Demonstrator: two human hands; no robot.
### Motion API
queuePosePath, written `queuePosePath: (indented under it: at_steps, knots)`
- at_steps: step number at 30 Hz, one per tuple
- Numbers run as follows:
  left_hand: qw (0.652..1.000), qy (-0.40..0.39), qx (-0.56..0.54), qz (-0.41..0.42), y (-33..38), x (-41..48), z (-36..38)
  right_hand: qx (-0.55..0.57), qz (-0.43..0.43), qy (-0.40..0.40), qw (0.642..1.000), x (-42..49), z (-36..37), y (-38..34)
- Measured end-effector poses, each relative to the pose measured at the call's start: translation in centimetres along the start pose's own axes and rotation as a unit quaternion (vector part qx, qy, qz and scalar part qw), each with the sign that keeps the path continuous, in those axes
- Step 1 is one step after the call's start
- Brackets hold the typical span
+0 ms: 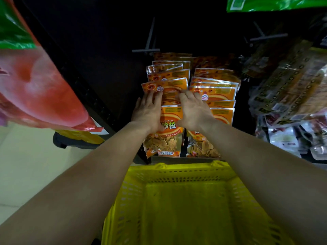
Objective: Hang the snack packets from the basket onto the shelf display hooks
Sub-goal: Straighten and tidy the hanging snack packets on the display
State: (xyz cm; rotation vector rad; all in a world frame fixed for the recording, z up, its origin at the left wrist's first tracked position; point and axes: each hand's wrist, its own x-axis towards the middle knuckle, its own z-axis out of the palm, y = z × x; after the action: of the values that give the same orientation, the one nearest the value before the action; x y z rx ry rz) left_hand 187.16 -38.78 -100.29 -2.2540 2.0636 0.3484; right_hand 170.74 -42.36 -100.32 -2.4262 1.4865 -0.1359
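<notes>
both hands are up at the 2 rows of orange snack packets (168, 89) hanging side by side on the shelf. the left hand (148, 114) lies flat with fingers spread on the front packet (170, 124) of the left row, and the right hand (194, 110) has its fingers curled over the same packet's top edge, probably to steady it and seat its hole on the hook (the hook itself is hidden behind the packets). whether the right fingers actually pinch the film i cannot tell. the yellow basket (177, 175) sits directly below, close enough for a short reach, and looks empty, so this is likely the last packet. 2 bare hooks (149, 41) stick out higher up, unused.
</notes>
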Motion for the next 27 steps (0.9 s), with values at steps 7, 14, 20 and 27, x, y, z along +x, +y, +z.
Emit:
queuePosePath:
  at_steps: [7,14,20,27]
  knots:
    - [0.999,0.034,0.0,0.011,-0.1,-0.5,0.5,0.11,-0.034,0.047,0.992,0.9,-0.7,-0.1]
    - [0.999,0.044,0.002,0.009,-0.2,-0.8,1.0,0.085,0.027,0.072,0.993,2.5,-1.0,-0.5]
    - [0.999,0.051,-0.009,0.01,-0.2,-0.7,1.2,0.092,0.057,0.085,0.99,3.1,-1.5,0.0]
    - [0.999,0.043,-0.024,-0.016,0.2,-1.1,0.7,0.156,0.07,0.153,0.973,2.0,-1.2,1.3]
